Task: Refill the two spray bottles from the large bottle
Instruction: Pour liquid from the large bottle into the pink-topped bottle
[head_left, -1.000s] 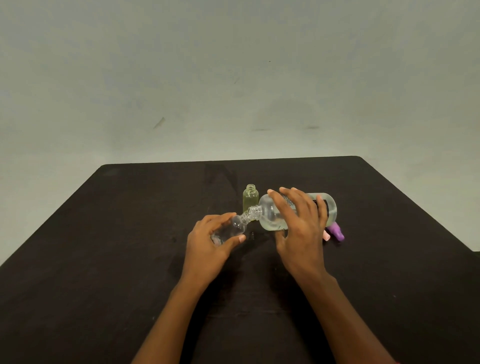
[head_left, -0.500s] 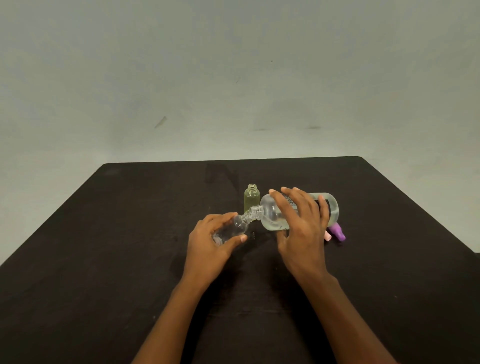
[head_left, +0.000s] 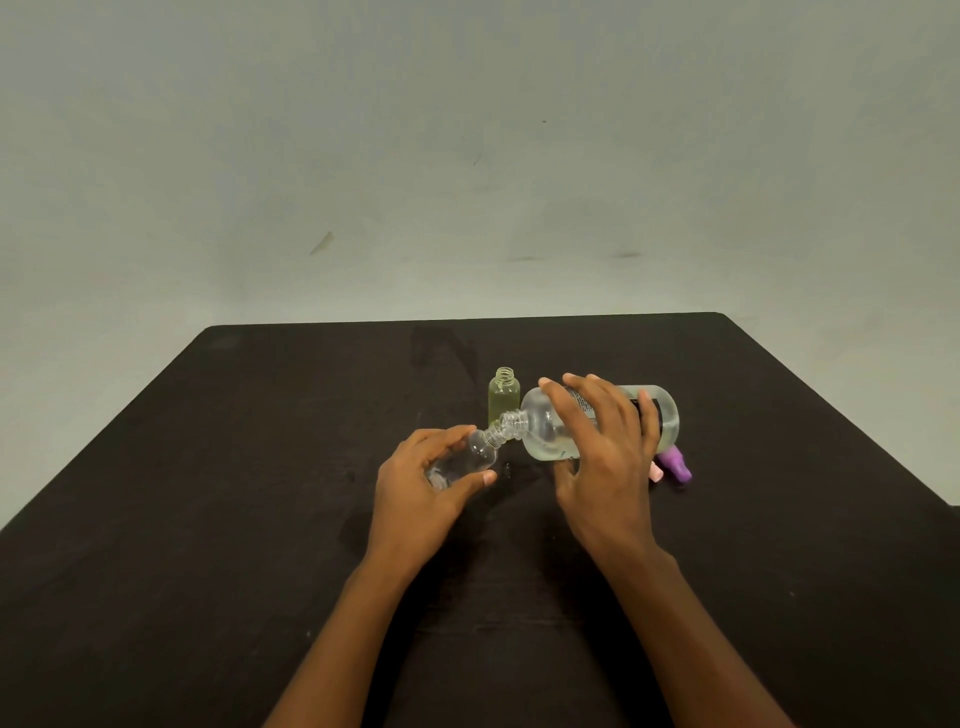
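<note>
Large bottle (head_left: 545, 434) tilts in right hand's (head_left: 608, 467) grip over black table (head_left: 208, 519); left hand (head_left: 415, 499) grips small bottle (head_left: 477, 457); grey wall (head_left: 467, 156).

Both forearms are reaching up from the bottom edge toward the frame's centre. The left hand (head_left: 415, 493) is curling fingers and thumb round the small bottle (head_left: 470, 457), just left of centre. The right hand (head_left: 602, 462), beside it, is gripping the large bottle (head_left: 543, 431) from above, fingers spreading over it.

Nothing has visibly moved: the large bottle (head_left: 540, 431) still tips into the small bottle (head_left: 480, 454).
</note>
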